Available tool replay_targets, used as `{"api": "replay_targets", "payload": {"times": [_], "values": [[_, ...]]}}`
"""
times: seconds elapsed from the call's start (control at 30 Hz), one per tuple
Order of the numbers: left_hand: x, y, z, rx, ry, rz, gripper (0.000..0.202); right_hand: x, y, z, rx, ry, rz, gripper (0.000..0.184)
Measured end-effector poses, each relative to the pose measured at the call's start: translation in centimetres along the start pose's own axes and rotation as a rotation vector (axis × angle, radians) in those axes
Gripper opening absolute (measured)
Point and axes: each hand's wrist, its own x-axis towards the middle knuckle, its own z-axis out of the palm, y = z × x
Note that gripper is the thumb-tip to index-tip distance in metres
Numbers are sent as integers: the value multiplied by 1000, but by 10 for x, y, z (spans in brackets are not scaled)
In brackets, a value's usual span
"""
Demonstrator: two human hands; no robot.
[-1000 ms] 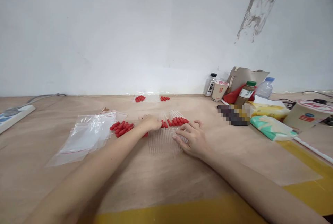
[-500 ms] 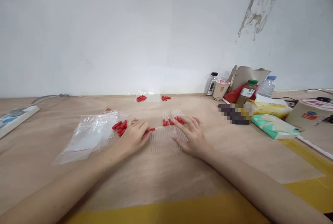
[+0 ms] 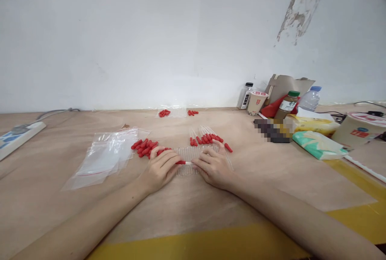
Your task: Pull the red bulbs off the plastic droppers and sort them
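A row of clear thin tubes (image 3: 193, 153) lies on the wooden table (image 3: 181, 203) between my hands. My left hand (image 3: 161, 167) pinches a red rubber bulb (image 3: 180, 162) at the left end of one tube. My right hand (image 3: 212, 165) rests on the tubes, fingers curled on that same tube near the bulb. A heap of loose red bulbs (image 3: 144, 147) lies just left of my left hand. Tubes fitted with red bulbs (image 3: 208, 138) lie beyond my right hand.
Clear zip bags (image 3: 104, 155) lie at the left. A power strip (image 3: 15, 137) sits at the far left edge. Bottles, a cup (image 3: 256, 103), a tissue pack (image 3: 318, 145) and boxes crowd the right. More red bulbs (image 3: 164, 113) lie by the wall.
My left hand has drawn back from the far bulbs to the near end of the tube row, holding a red bulb. My right hand has slid nearer and leftward to meet it.
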Motion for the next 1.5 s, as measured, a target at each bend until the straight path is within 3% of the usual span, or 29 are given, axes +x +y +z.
{"api": "replay_targets", "payload": {"times": [0.07, 0.27, 0.47, 0.6, 0.77, 0.9, 1.0, 1.17, 1.5], "values": [[3, 1, -1, 25, -57, 3, 21, 0, -1, 1, 3, 4, 6, 17], [5, 2, -4, -35, -115, 4, 10, 2, -2, -2, 30, 56, -48, 19], [1, 3, -3, -65, -80, 61, 15, 0, -3, -6, 42, 106, -96, 20], [-4, -4, -10, -70, -74, 32, 16, -6, 6, -8, 53, 104, -45, 21], [-10, -23, -21, -58, 1, -147, 13, -6, 22, -11, 65, 159, 178, 12], [-7, -47, -29, 12, 77, -394, 24, 0, 19, -9, 76, 132, 275, 14], [-9, -69, -39, 90, 58, -616, 30, -1, 17, -5, 30, 137, 265, 13], [-22, -98, -49, 5, -31, -941, 35, -3, 19, 1, -92, 111, 174, 13], [-28, -108, -43, 76, -232, -1002, 29, -2, 14, -3, 12, -14, 89, 20]]}}
